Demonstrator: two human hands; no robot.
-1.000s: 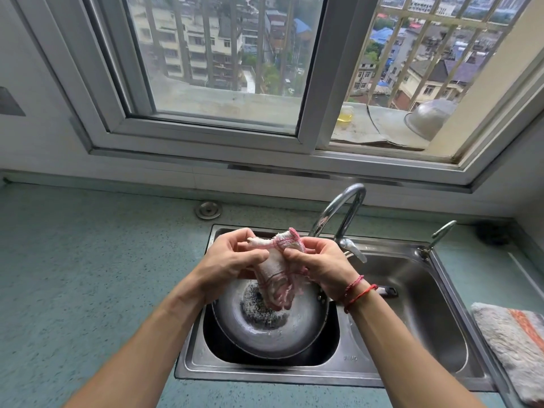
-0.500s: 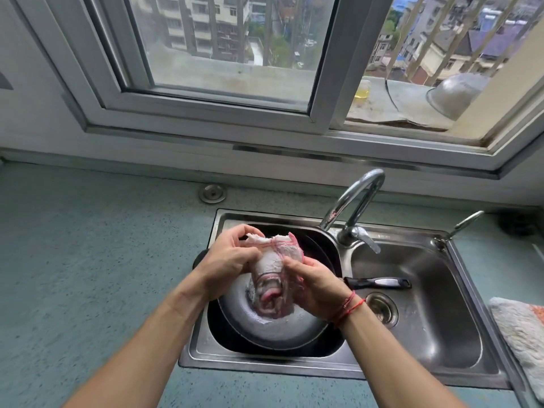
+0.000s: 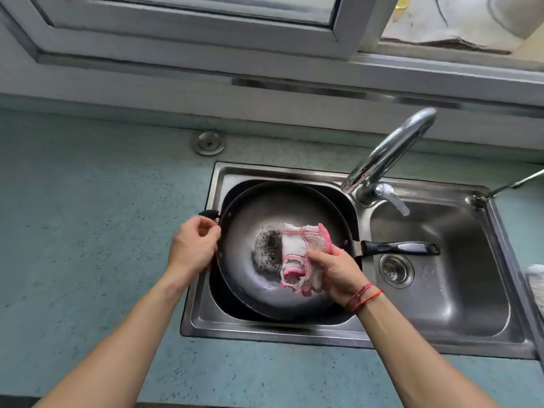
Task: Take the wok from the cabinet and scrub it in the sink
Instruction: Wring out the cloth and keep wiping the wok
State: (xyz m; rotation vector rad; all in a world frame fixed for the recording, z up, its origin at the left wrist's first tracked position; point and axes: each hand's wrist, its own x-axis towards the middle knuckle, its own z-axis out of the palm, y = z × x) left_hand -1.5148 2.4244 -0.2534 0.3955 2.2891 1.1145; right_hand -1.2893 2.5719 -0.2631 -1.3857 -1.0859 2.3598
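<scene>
A dark round wok [image 3: 253, 213] lies in the left basin of the steel double sink [image 3: 323, 335], its long black handle [image 3: 400, 248] reaching over the right basin. A burnt, speckled patch [image 3: 266, 245] shows in the wok's bottom. My left hand [image 3: 192, 245] grips the wok's left rim beside the small black helper handle [image 3: 209, 214]. My right hand [image 3: 335, 269] holds a white dishcloth with pink edging [image 3: 300, 254], which rests inside the wok right of the patch.
The chrome faucet [image 3: 388, 148] arches over the divider between the basins. The right basin has a drain strainer [image 3: 396, 270]. Blue-green countertop [image 3: 88, 245] surrounds the sink, with a round metal cap [image 3: 208, 142] behind it. A towel edge [image 3: 536, 278] shows at far right.
Both hands were wringing the cloth above the wok. Now my left hand has let go and gripped the wok's rim, and my right hand has lowered the cloth into the wok. The view tilted downward.
</scene>
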